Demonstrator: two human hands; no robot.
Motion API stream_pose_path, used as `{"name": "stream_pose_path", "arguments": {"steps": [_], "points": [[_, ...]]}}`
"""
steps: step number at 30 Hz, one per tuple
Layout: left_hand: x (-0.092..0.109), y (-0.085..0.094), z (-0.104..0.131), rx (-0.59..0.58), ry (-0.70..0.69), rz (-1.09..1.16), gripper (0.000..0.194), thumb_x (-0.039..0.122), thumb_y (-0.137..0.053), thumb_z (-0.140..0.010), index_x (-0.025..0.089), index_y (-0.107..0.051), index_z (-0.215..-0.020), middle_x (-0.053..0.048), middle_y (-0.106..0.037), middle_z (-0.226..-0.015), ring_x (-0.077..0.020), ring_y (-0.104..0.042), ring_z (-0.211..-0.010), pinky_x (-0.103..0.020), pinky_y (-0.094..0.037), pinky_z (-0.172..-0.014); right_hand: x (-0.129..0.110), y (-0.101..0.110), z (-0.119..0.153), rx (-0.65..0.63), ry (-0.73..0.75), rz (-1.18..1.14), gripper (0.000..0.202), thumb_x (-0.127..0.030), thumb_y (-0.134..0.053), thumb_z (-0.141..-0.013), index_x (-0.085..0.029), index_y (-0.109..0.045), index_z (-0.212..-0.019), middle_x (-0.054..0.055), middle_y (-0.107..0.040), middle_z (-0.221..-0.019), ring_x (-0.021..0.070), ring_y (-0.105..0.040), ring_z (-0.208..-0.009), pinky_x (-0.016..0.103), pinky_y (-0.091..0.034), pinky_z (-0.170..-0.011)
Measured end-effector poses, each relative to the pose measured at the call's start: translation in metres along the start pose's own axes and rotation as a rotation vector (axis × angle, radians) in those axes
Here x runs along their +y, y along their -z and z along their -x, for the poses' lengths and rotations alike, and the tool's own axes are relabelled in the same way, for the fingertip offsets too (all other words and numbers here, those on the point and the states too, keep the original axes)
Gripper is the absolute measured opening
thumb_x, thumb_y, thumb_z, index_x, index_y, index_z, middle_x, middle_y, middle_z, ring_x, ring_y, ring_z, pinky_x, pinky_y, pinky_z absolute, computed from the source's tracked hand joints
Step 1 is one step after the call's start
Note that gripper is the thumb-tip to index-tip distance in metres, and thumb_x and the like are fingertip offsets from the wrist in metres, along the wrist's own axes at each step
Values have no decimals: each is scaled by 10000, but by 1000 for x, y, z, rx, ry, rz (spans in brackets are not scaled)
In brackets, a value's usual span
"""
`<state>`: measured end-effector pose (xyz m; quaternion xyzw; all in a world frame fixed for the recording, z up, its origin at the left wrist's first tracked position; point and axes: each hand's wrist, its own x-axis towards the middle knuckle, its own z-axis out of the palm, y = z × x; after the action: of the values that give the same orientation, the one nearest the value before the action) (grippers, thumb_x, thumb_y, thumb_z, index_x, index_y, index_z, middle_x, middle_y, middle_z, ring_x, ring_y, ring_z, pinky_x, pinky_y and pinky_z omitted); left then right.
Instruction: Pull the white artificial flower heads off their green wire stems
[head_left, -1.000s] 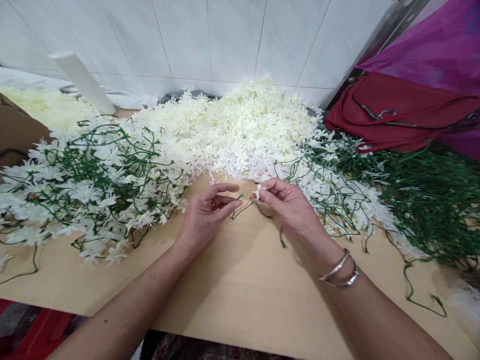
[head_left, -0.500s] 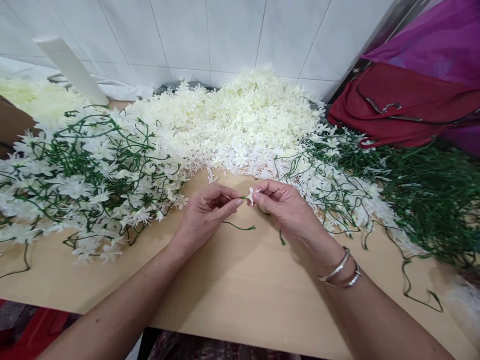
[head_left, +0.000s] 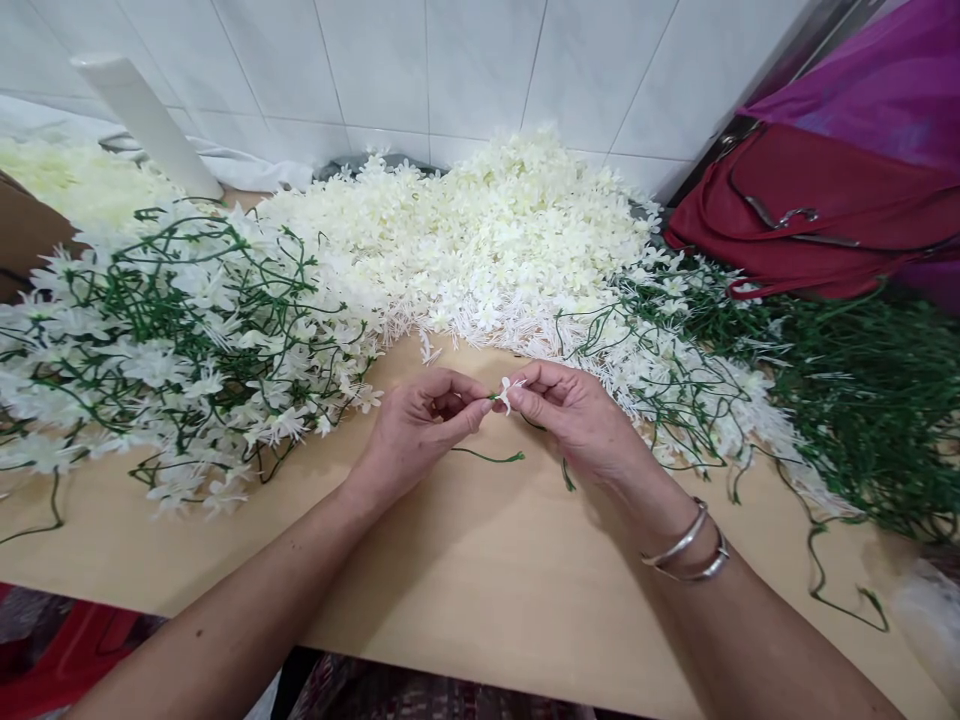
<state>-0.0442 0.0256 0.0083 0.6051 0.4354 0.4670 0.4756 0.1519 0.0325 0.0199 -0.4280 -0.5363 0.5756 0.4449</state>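
Over the middle of the table, my left hand (head_left: 429, 418) pinches a green artificial stem (head_left: 491, 457) between thumb and forefinger. A bend of that stem hangs below the fingers. Right at its tip, my right hand (head_left: 574, 410) grips a small white artificial flower (head_left: 507, 395) by thumb and forefinger. Flower and stem tip meet between the hands; how far one sits on the other I cannot tell. Another green stem end (head_left: 568, 475) shows under my right hand. Behind the hands lies a large heap of loose white blossoms (head_left: 480, 240).
On the left is a pile of white flowers on green stems (head_left: 187, 350). Bare green stems (head_left: 870, 400) fill the right side, with a red bag (head_left: 817, 210) behind them. A white post-like object (head_left: 150, 125) stands back left, before the tiled wall (head_left: 480, 70).
The view has shifted slightly. Both hands keep their pinch on the stem and the flower, with almost no movement between them.
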Motion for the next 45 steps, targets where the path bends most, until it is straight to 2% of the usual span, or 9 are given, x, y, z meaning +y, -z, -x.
{"name": "stream_pose_path", "arguments": {"steps": [6,12,20,27,32,39,45], "points": [[2,1,-1,-20,43,71,205,362,-804,-825,163,-757,-843,-21,-731,-691,-122,-668,-597,-202,-504,-538,2,0,0,15,-16,-2,364,-529,-878,-745,-207,-713,-789,10,-711,-774,151,-590,-722,301,-475,-723],[1,0,0,-31,94,146,215,368,-807,-827,166,-735,-849,-10,-723,-724,-125,-701,-638,-218,-574,-623,6,1,-1,7,-28,13,329,-503,-862,-779,-206,-724,-809,17,-720,-798,157,-595,-747,303,-467,-728],[-4,0,1,-47,84,110,197,370,-787,-845,179,-753,-883,-26,-740,-763,-129,-696,-648,-221,-548,-601,5,0,-1,1,-28,-21,336,-510,-871,-762,-212,-718,-786,10,-708,-776,154,-586,-725,301,-476,-729],[-8,-2,2,-27,106,157,186,353,-786,-854,174,-746,-888,-16,-738,-791,-118,-711,-655,-204,-537,-610,12,-3,-1,52,-21,8,316,-474,-870,-763,-206,-704,-790,3,-694,-779,154,-586,-735,301,-457,-720],[-14,-3,3,-17,121,157,237,399,-755,-890,165,-729,-913,-19,-737,-803,-129,-725,-684,-215,-554,-649,16,-10,-2,91,38,111,265,-433,-812,-820,-199,-688,-808,-1,-657,-756,143,-542,-700,292,-430,-666],[-15,-2,3,8,99,104,256,406,-717,-929,151,-727,-910,-24,-735,-766,-127,-693,-709,-213,-539,-687,19,-19,-1,116,25,107,306,-460,-808,-810,-190,-666,-800,-33,-557,-649,109,-421,-582,265,-316,-537],[-12,-3,2,-5,154,164,292,429,-731,-924,138,-722,-914,-23,-723,-752,-121,-684,-704,-207,-540,-687,17,-22,-2,152,15,75,327,-481,-809,-797,-191,-659,-780,-39,-555,-638,105,-417,-572,257,-326,-533]]}}
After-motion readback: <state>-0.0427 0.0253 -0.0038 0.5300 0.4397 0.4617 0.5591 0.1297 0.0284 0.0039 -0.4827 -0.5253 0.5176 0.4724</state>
